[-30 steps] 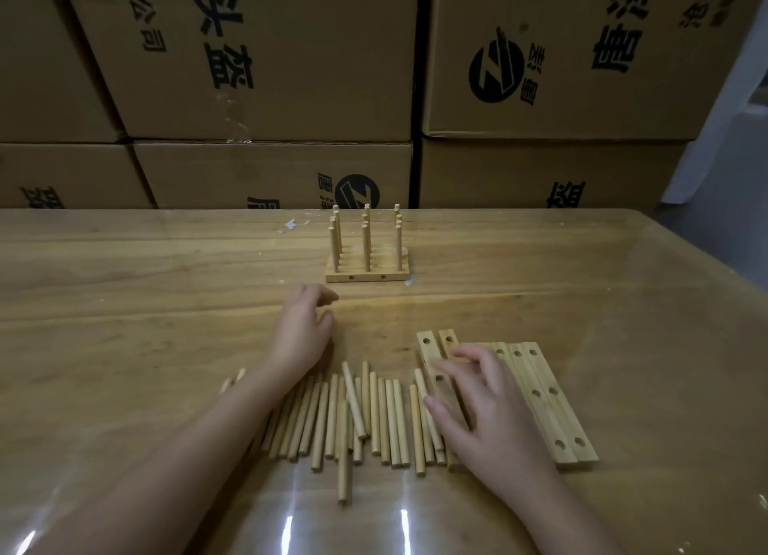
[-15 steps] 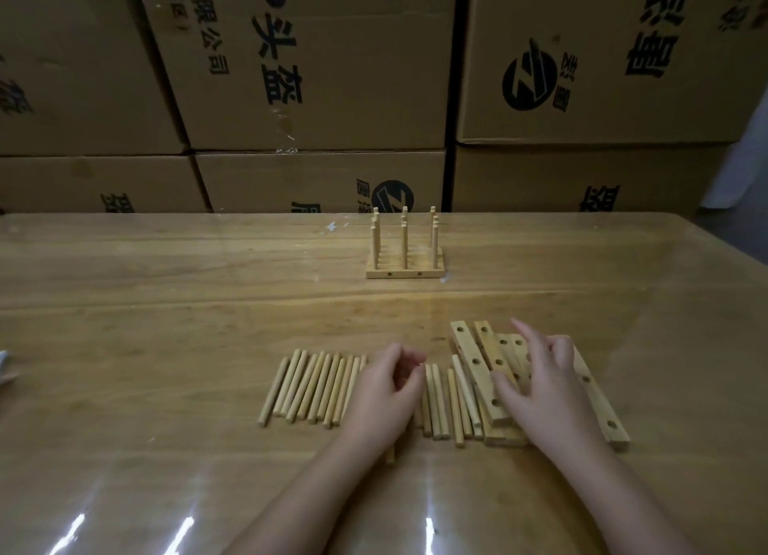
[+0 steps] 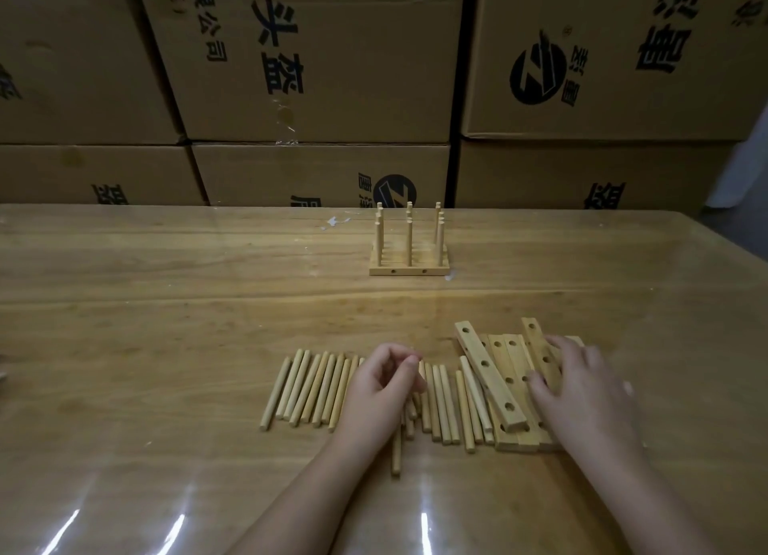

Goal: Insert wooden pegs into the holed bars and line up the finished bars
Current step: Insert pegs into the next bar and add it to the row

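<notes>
Stacked brown cardboard boxes [image 3: 324, 56] w/ black print stood behind the glossy light-wood table [image 3: 166, 305]. Finished pale wooden bars w/ upright pegs [image 3: 409, 259] sat far-centre, pegs in 3 columns. Loose pale round wooden pegs [image 3: 307, 388] lay side by side in a row nearer the person; flat pale wooden holed bars [image 3: 494, 384] were piled just R of them, 1 tilted across the pile. L hand [image 3: 382, 392] rested over the row's middle, fingers curled, thumb by index; couldn't tell if it pinched a peg. R hand [image 3: 582, 392] lay on the pile, fingers spread & fairly straight.
</notes>
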### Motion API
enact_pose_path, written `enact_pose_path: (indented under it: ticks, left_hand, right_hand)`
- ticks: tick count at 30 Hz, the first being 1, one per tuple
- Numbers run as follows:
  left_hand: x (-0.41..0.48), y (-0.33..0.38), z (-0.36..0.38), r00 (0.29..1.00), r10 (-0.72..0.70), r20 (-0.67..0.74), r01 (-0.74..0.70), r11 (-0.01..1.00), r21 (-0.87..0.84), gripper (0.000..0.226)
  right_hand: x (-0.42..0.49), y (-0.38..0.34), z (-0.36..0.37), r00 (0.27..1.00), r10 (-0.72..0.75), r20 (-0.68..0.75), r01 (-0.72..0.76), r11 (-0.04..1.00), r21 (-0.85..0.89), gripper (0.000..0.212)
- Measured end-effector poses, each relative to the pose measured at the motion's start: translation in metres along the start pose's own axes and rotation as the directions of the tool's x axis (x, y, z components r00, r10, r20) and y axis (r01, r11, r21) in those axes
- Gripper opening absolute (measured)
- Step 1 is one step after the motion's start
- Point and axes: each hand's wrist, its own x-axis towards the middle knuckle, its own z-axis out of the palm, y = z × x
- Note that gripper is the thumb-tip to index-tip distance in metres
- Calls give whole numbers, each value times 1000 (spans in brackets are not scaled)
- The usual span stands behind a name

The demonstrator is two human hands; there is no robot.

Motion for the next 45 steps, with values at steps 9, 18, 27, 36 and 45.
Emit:
enact_pose_path:
  ticks: [9,18,27,36,45]
  left_hand:
    - [-4,3,3,996,34,88,-37,999,39,16]
    - [-2,4,2,995,53,86,-47,997,-64,44]
    - [8,10,0,985,-154,76,172,870,-462,35]
    - [19,-6,-9,961,-209,180,275,682,-677,44]
    - [25,-5,-11,950,-239,200,299,518,-802,43]
  right_hand:
    - [-25,-36,-10,973,-85,-212,219,622,752,29]
    - [-53,-62,14,885,-440,-153,373,473,798,19]
    - [-43,-48,16,817,-523,-244,576,762,295,30]
    - [-45,-47,7,723,-689,50,687,725,55,38]
    - [-56,-60,5,542,-823,172,819,563,109,30]
